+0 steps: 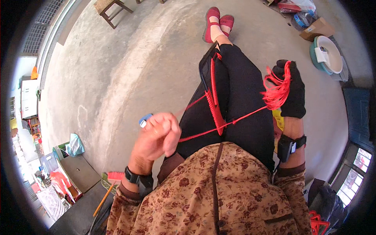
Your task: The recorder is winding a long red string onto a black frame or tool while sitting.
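Observation:
My left hand (156, 135) is closed with the red cord (201, 134) pulled through it; a small blue-and-white piece (145, 120) shows at its fingers. My right hand (293, 92), in a black glove, grips a loose bundle of red cord (277, 92). One taut strand crosses my lap between both hands, while another runs from the left hand up to a red-wrapped section (214, 111). That section belongs to a narrow black loop (203, 66) lying along my thighs, partly wound in red. What the left fingers hide cannot be made out.
A wooden stool (109, 9) stands far left on the concrete floor. Basins (329, 55) and a cardboard box (317, 29) are at the far right. Near left, a brush with a wooden handle (103, 199) leans by a dark surface. A yellow item (278, 119) lies beside my right thigh.

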Available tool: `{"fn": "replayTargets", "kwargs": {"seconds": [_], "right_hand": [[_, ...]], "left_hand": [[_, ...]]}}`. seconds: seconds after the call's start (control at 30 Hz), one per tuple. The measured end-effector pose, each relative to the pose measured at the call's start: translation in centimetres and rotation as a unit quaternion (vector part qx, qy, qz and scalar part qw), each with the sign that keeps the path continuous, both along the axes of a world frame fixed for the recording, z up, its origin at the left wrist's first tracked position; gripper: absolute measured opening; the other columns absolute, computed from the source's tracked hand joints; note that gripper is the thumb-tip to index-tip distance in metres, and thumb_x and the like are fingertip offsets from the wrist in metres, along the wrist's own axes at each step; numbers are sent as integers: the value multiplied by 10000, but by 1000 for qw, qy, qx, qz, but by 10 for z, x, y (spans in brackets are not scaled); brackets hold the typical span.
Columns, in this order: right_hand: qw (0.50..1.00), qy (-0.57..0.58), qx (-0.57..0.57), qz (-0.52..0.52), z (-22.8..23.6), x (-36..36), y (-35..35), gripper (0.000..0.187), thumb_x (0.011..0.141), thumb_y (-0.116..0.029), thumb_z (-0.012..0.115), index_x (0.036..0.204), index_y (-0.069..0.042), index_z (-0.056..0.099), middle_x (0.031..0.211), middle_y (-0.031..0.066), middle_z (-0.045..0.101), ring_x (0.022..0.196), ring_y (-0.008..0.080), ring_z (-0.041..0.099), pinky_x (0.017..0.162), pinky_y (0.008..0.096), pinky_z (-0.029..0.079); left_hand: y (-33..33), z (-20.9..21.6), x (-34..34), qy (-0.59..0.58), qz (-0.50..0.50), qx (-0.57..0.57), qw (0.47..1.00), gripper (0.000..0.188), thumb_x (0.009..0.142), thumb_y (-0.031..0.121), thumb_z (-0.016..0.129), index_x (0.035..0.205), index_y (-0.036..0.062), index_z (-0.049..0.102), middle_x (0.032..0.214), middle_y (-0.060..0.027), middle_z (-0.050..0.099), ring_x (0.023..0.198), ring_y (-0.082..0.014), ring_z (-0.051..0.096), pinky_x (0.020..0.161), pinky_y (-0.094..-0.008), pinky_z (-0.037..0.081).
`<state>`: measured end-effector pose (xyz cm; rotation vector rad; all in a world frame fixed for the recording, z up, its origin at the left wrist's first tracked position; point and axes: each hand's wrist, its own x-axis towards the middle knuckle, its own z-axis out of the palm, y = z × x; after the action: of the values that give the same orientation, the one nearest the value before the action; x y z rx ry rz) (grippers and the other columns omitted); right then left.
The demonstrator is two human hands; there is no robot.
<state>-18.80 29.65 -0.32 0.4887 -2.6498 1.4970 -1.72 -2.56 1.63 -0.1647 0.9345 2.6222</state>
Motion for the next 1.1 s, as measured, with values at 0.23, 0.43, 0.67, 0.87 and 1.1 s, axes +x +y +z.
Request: {"fn": "replayTargets", "kwargs": {"seconds": [0.23,0.43,0.67,0.87,1.1], "right_hand": [[997,-14,56,51,-36,-12,-57,206,885,-173,516,977,-39,642,911,128,646,845,276,617,776,349,487],[983,-144,-12,113,-43,15,-121,210,888,-150,565,1039,-4,577,933,117,615,835,271,600,750,357,488],[933,-268,-231,72,-4,12,-93,265,890,-172,562,1116,-34,557,952,107,605,872,219,595,759,334,483],[981,115,58,147,42,27,-115,280,835,-203,605,1079,-65,594,970,138,611,942,257,583,773,385,474],[908,31,99,407,72,49,-121,293,772,-235,655,1027,-93,636,975,172,619,996,298,575,783,439,466]], "left_hand": [[13,-11,-73,28,123,-161,979,296,920,134,552,1202,46,558,1186,-126,575,966,-166,610,684,-257,542],[34,-65,-76,10,16,-309,951,274,913,132,583,1173,45,582,1053,-51,617,791,-107,601,647,-232,527],[7,-48,-59,-119,134,-115,977,208,922,216,562,1024,35,575,857,-37,608,683,-96,575,536,-231,516],[-29,33,-12,54,167,-109,979,237,890,266,587,762,117,454,666,11,514,466,-103,441,470,-232,368],[-92,110,24,246,221,-12,944,332,881,234,630,632,150,428,443,22,462,374,-82,405,441,-231,344]]}}
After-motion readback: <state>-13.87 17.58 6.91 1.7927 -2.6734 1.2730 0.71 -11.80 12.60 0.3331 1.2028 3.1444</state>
